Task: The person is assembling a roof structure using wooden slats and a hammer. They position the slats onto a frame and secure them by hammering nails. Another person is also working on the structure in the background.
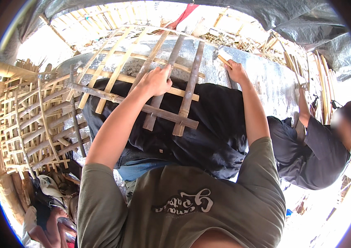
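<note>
A bamboo lattice panel (116, 98), made of crossed pale and darker slats, lies partly over the black cloth on my lap. My left hand (157, 81) is closed round one of its grey-brown upright slats, near the middle of the panel. To the right of the lattice, my right hand (237, 72) is closed on a tool with a pale wooden handle (225, 57). The tool's far end looks dark, and its exact kind is unclear. Below that hand a narrow grey strip shows, partly hidden by the fingers.
Finished-looking bamboo lattices (35, 120) stand stacked at the left. A shiny grey sheet (262, 68) spreads beyond my knees. At the right sits another person in dark clothes (320, 153), beside upright bamboo strips (326, 84). Cut scraps (241, 41) lie at the back. Another person's limbs show lower left.
</note>
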Tool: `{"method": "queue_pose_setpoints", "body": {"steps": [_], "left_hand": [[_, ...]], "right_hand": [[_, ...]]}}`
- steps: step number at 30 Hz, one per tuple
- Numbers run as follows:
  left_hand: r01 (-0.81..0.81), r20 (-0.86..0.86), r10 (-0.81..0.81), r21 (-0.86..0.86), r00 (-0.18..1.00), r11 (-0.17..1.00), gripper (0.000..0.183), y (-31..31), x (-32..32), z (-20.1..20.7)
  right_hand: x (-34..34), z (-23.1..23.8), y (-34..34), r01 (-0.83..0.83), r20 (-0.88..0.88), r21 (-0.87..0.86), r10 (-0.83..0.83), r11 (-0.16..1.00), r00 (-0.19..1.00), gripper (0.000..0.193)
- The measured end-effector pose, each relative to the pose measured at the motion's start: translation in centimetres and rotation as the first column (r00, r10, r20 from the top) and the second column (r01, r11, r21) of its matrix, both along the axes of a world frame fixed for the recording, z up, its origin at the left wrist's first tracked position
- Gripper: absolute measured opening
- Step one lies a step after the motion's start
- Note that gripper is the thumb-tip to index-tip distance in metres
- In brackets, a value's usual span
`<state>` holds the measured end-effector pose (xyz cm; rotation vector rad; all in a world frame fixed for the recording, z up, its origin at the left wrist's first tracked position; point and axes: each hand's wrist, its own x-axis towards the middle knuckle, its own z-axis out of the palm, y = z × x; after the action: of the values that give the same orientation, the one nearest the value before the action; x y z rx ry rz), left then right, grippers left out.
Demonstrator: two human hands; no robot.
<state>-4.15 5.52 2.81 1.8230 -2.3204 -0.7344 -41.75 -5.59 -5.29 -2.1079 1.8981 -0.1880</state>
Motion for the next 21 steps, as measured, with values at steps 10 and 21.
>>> {"method": "queue_pose_setpoints", "body": {"steps": [10,21], "left_hand": [[-0.011,0.119,-0.002,0.112,0.993,0.994,0.057,-0.7,0.0,-0.5],[-0.054,0.07,0.052,0.024,0.996,0.998,0.042,-2.2,0.5,-0.5]], "right_hand": [[0.2,1.0,0.3,0.026,-0.029,0.053,-0.024,0.998,0.999,0.034],[0.0,0.7,0.1,0.014,-0.058,0.075,-0.009,0.997,0.998,0.037]]}}
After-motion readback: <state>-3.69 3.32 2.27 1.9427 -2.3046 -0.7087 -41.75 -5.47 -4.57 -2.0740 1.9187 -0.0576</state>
